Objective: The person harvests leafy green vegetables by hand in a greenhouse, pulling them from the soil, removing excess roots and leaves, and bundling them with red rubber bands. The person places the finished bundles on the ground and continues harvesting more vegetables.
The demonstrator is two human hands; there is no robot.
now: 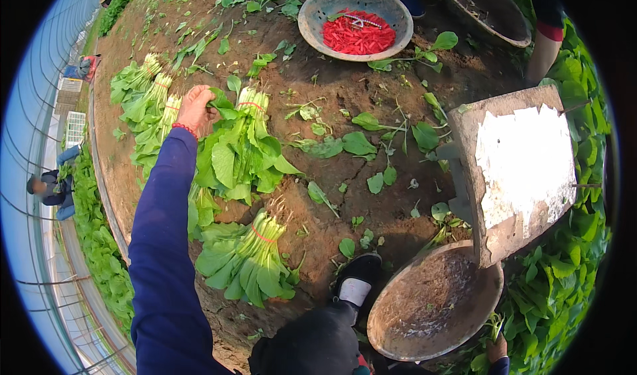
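Observation:
My left hand (197, 107) reaches far forward and pinches a green leaf (223, 107) beside a tied bunch of leafy greens (244, 141). A red band (251, 105) circles that bunch's pale stems. Closer to me lies another banded bunch of leafy greens (254, 258), its roots pointing away. More bunches (149, 94) lie on the soil left of my hand. At the lower right edge, my right hand (496, 349) grips a few leafy stems (495, 325) next to the growing crop. The sleeve and picture edge cut off part of it.
A worn basin (423, 335) stands by my shoe (356, 280). A board with a peeling white surface (527, 171) rises above it. Ahead, a basin (308, 24) holds red strips (358, 34). Another person's limb (546, 51) shows upper right; a person (54, 188) crouches far left.

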